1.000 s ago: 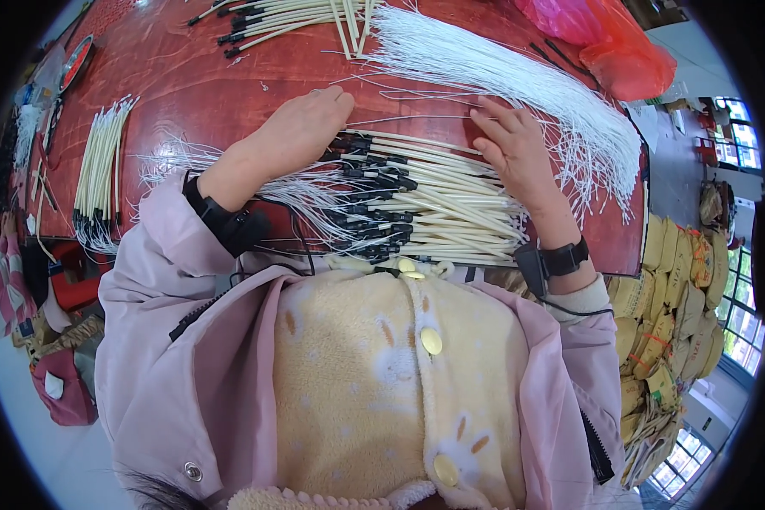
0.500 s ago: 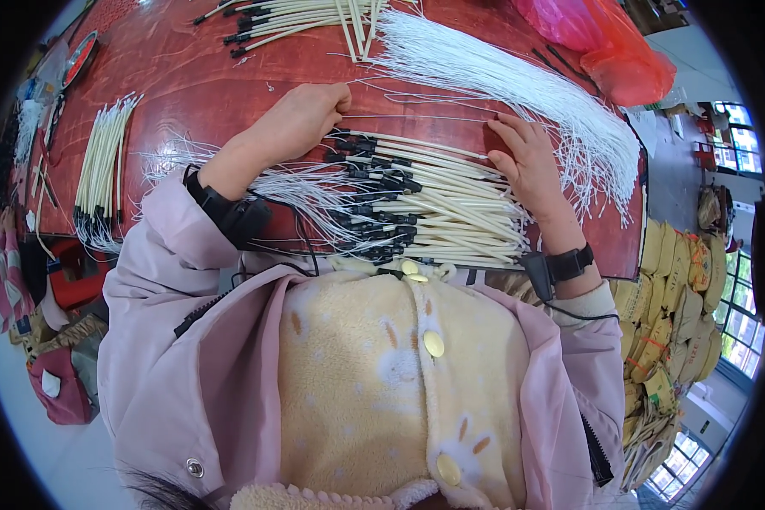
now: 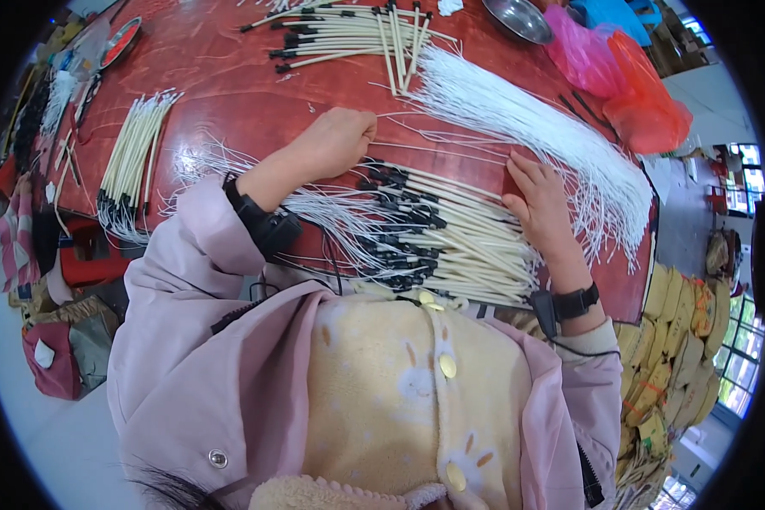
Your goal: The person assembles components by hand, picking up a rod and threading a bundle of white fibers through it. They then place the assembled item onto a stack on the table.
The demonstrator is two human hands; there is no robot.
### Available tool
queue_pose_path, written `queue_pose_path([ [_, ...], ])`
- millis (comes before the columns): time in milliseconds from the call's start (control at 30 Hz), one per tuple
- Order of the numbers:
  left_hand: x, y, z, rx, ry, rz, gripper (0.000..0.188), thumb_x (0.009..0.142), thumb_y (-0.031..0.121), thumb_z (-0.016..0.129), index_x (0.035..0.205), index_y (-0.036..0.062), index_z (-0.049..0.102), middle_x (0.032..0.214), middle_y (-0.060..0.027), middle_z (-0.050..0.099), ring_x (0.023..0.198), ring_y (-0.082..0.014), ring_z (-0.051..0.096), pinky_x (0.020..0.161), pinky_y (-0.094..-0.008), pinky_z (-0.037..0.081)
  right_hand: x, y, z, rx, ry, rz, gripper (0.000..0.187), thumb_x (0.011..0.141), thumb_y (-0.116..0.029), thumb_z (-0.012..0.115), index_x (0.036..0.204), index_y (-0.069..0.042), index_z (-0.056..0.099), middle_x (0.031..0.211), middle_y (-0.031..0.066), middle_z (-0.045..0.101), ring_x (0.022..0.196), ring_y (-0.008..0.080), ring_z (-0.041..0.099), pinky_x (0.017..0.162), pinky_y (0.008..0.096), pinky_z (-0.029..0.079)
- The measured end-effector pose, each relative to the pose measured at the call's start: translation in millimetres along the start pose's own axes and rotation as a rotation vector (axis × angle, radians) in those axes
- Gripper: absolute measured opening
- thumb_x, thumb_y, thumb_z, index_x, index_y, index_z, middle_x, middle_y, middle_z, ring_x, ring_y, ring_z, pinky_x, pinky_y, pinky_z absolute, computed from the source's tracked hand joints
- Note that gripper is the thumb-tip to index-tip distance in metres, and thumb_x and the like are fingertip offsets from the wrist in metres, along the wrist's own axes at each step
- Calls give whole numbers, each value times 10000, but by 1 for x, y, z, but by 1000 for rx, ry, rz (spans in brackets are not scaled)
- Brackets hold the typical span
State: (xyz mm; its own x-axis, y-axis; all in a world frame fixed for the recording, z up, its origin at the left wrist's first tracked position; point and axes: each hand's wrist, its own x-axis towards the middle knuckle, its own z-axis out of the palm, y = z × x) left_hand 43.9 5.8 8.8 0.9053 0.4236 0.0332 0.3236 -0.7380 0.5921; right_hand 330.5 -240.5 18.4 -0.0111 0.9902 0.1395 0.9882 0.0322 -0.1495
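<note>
My left hand (image 3: 340, 140) is closed in a pinch on a thin white wire (image 3: 438, 151), stretched above the pile. At the wire's other end are the fingertips of my right hand (image 3: 539, 202), its fingers extended and thumb apart. Below both hands lies a pile of cream-coloured tubes (image 3: 476, 242) with black end pieces (image 3: 408, 208). White wires (image 3: 327, 212) fan out from those black ends, passing under my left forearm. The left fingertips are mostly turned out of sight.
A thick bundle of loose white wires (image 3: 527, 119) lies at the right of the red table (image 3: 229, 85). More tubes (image 3: 340, 38) lie at the far side, another bunch (image 3: 136, 149) at left. Pink and red plastic bags (image 3: 646, 102) and a metal bowl (image 3: 518, 19) stand far right.
The view has shifted, so the table and both hands appear lower and further right. The metal bowl has come into view. The hands keep nearly the same pose around the wire.
</note>
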Motion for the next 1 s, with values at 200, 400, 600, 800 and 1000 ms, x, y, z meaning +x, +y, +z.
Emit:
queue_pose_path([
  [200, 2, 2, 2, 65, -11, -218, 95, 855, 80, 576, 900, 6, 616, 935, -214, 698, 918, -424, 665, 774, -525, 511, 1, -3, 0, 22, -2, 14, 583, 930, -407, 578, 1344, 4, 581, 1419, 143, 551, 1200, 346, 504, 1048, 438, 385],
  [400, 20, 16, -34, 243, -91, -264, 198, 855, 176, 642, 974, 18, 643, 986, -221, 700, 965, -398, 674, 798, -511, 537, -2, -3, -3, 60, -9, 30, 550, 933, -374, 574, 1344, -8, 588, 1423, 135, 549, 1197, 347, 497, 1058, 432, 376],
  [600, 87, -48, -11, 492, 462, -24, 212, 861, 221, 662, 1000, 61, 682, 1012, -159, 672, 972, -356, 663, 814, -467, 546, 3, -5, -2, 70, 36, 14, 548, 911, -391, 625, 1314, -20, 618, 1399, 126, 569, 1193, 337, 520, 1043, 432, 393],
  [800, 106, -55, -2, 606, 432, -56, 166, 892, 122, 563, 1020, 82, 662, 994, -143, 647, 974, -337, 658, 824, -464, 538, -2, -4, 6, 106, 83, 19, 556, 904, -398, 654, 1303, -13, 624, 1371, 138, 584, 1187, 339, 538, 1029, 431, 411],
  [1000, 84, -58, -18, 584, 392, -64, 172, 892, 127, 551, 986, 82, 688, 980, -159, 672, 928, -353, 673, 809, -464, 541, 6, -5, 7, 176, 80, 40, 487, 910, -287, 648, 1291, 15, 623, 1356, 172, 584, 1213, 359, 553, 1051, 413, 417],
])
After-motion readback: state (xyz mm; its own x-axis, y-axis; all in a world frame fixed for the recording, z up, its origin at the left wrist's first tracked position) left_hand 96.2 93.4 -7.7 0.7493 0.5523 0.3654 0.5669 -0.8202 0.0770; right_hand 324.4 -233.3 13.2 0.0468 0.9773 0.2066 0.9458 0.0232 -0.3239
